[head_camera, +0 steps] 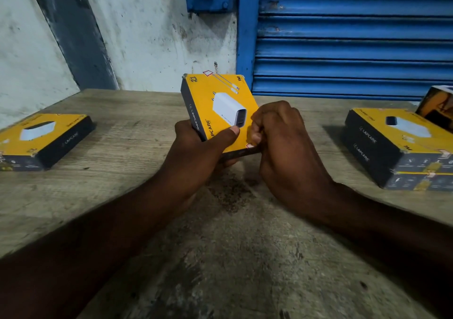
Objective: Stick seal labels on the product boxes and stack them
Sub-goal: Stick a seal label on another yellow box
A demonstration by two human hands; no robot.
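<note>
**Pressing a seal onto the lower corner of the held box**

You have the product box [220, 107] lifted off the table and tipped up toward you, at the centre of the view. That tilt seems meant to bring its near edge within reach.

Your left hand [196, 147] grips the lower left corner, fingers wrapped underneath and the thumb laid flat across the yellow face. This steadies the box against the push from the other side.

Your right hand [282, 132] is curled tight at the lower right corner, its fingertips pinching the small white-and-red seal label [250, 145] where it folds over the edge. I judge you are rubbing it down.

A second seal label [207, 73] stands at the far top edge, so that end looks done.

The box is flat, rectangular cardboard with a smooth yellow face, dark sides and a printed white charger.

Outward, the wooden table [220, 245] is rough, scuffed and darkly stained. One matching single box [46, 137] lies flat well to your left. To your right is a stack of two boxes [392, 147] with labels on its near ends, and a tilted box [438, 107] leans on top.

Behind are a ribbed blue shutter [355, 36] and a scuffed whitewashed wall [147, 36].
</note>
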